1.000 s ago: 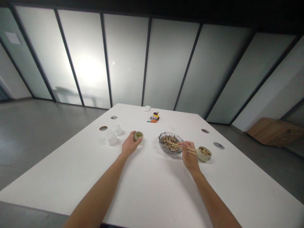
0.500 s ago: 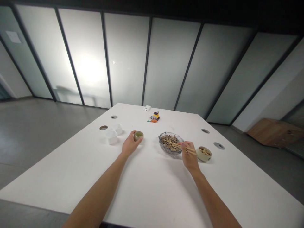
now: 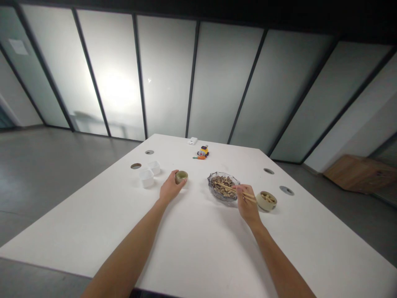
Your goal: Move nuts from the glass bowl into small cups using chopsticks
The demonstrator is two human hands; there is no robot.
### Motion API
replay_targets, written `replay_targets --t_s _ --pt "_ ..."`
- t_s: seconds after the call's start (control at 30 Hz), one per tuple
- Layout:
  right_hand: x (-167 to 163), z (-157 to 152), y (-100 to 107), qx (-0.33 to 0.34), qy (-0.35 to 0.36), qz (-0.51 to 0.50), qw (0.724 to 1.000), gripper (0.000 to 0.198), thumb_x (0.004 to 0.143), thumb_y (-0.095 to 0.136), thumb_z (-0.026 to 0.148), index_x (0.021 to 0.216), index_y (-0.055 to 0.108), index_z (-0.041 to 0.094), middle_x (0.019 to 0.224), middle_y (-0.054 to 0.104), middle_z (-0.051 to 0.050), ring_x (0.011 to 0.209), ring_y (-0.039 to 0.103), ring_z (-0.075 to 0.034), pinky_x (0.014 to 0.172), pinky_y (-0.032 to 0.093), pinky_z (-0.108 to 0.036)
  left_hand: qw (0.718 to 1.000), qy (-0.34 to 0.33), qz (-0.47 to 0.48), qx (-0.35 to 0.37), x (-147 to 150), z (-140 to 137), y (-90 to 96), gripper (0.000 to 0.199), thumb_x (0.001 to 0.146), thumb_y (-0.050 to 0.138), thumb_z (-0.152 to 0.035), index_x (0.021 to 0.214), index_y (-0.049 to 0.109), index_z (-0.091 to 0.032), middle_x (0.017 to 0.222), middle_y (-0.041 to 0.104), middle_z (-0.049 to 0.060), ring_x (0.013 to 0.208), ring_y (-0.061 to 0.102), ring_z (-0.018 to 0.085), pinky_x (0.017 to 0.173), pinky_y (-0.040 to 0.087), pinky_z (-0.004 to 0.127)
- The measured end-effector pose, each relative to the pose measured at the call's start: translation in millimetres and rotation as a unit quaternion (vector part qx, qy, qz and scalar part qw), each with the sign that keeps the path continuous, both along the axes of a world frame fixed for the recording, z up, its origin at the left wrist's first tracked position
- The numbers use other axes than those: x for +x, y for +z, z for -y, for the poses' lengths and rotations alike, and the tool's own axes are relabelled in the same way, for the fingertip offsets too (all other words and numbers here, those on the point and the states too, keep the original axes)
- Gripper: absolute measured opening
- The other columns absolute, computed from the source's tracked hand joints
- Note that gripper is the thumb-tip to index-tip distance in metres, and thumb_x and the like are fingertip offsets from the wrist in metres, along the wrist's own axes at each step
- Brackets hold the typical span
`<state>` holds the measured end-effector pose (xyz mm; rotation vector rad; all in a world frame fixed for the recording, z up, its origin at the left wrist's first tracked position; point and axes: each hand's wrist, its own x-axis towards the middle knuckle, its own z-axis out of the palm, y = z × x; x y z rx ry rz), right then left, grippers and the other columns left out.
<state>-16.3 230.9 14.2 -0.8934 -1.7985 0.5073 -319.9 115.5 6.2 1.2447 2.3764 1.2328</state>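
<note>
My left hand is wrapped around the side of a small greenish cup that stands upright on the white table. In my right hand is a pair of chopsticks. Their tips reach into a clear scalloped glass bowl, among many small brown pieces that look like seeds or dried slices. Whether the tips pinch a piece is too small to tell. Close to the right of that hand sits a round cream pot with pale pieces inside.
Two white plastic containers stand left of the cup. Farther back are a yellow-and-grey toy car, an orange carrot-shaped item and a white box-like object. Round holes are set in the white table near both sides.
</note>
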Motion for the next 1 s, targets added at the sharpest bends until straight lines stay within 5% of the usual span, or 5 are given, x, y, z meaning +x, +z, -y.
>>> replay_targets --t_s 1.0 --pt "0.3 -1.2 -3.2 -0.007 0.005 0.010 1.000 0.068 0.098 0.038 0.079 0.094 0.077 0.023 0.099 0.061 -0.008 0.095 0.062 -0.025 0.093 0.055 -0.044 1.000 -0.005 0.003 0.000 2.8 1.9 2.9 0.059 0.094 0.067 -0.052 0.145 0.052 -0.027 0.130 0.074 0.009 0.114 0.071 0.029 0.092 0.053 0.037"
